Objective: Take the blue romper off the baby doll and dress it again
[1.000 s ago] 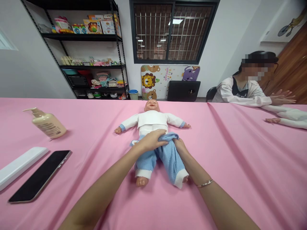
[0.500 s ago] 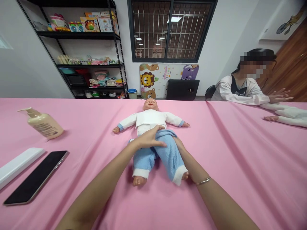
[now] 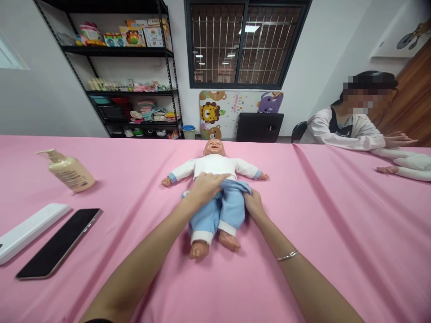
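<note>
A baby doll [image 3: 214,148] in a white top lies on its back on the pink-covered table, its arms spread and bare feet towards me. It wears light blue trousers [image 3: 232,206] with white cuffs. My left hand [image 3: 208,186] lies across the doll's belly, its fingers closed at the folded waistband; the fingertips are partly hidden. At the waistband's right side, my right hand [image 3: 254,202] pinches the blue cloth. A bracelet [image 3: 288,255] circles my right wrist.
On the left of the table [image 3: 323,251] lie a tilted pump bottle [image 3: 72,172], a white oblong object [image 3: 32,231] and a black phone [image 3: 60,242]. At far right a person [image 3: 350,121] sits beside another doll [image 3: 411,163]. Behind stand shelves [image 3: 117,51] and a black chair [image 3: 259,127].
My right hand has come up from beside the doll's leg to the waistband. The doll's leg on the right has moved inward and straightened. My left hand's fingers have drawn together.
</note>
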### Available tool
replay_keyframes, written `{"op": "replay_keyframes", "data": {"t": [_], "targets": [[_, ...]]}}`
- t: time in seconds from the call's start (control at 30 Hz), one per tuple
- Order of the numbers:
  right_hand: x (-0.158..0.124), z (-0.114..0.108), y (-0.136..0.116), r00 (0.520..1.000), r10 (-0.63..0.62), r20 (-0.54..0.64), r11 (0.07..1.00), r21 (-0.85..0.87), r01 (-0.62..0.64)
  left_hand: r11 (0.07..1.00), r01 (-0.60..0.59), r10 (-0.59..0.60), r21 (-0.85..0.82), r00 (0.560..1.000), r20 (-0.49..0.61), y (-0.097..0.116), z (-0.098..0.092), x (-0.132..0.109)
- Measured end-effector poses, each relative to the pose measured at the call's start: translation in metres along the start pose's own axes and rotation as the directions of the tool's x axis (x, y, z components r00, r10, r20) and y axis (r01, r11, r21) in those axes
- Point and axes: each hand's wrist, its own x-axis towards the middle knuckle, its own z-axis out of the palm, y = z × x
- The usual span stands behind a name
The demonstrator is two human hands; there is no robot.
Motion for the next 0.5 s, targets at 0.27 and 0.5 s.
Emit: {"op": "replay_keyframes", "data": {"t": [0.27,0.5], "targets": [[0.005,0.001,0.003,0.971,-0.196,-0.139,0.978,-0.096,0.183,0.827,0.354,-0.337,-0.436,0.934,0.120,-0.063,0.003,-0.030],[-0.009,0.015,-0.023,0.980,-0.037,0.197,0.998,0.055,0.027,0.625,0.236,-0.399,-0.744,0.916,-0.045,-0.057,0.033,-0.038]]}}
